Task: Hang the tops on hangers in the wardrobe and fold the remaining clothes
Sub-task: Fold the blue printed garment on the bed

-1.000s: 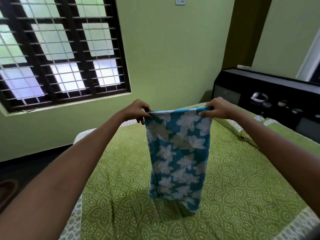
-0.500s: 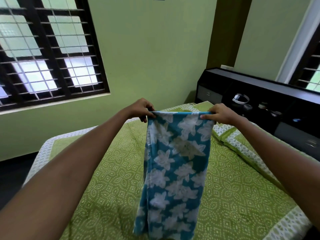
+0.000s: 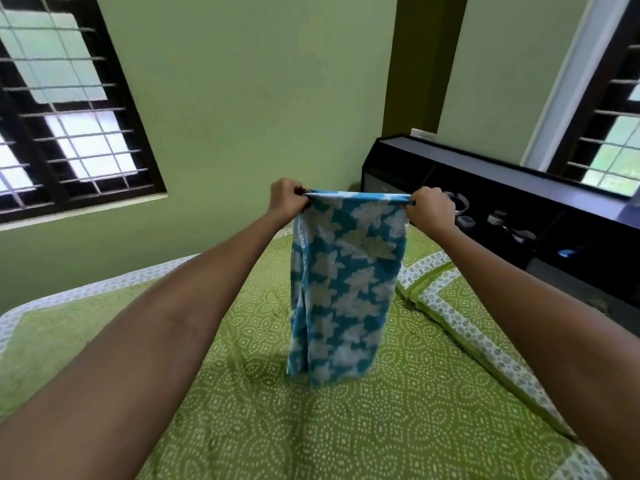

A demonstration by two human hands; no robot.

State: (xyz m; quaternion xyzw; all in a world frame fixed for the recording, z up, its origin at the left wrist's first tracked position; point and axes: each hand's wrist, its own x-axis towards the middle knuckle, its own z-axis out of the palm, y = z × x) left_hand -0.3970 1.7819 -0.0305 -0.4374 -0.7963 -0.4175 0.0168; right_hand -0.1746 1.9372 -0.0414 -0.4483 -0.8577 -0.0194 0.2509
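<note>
The left hand point(image 3: 286, 199) and the right hand point(image 3: 429, 210) each pinch a top corner of a blue floral garment point(image 3: 341, 285), stretching its upper edge taut. It hangs above the green patterned bed point(image 3: 381, 420), lower edge near the bedspread.

Single head view, tilted, looking forward-down over bed point(image 3: 346, 427) toward corner wall; close.

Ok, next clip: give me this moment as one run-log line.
left hand: pinches top edge | right hand: pinches top edge | blue white-flowered cloth garment: hangs stretched above green patterned bedspread | fold: not begun
</note>
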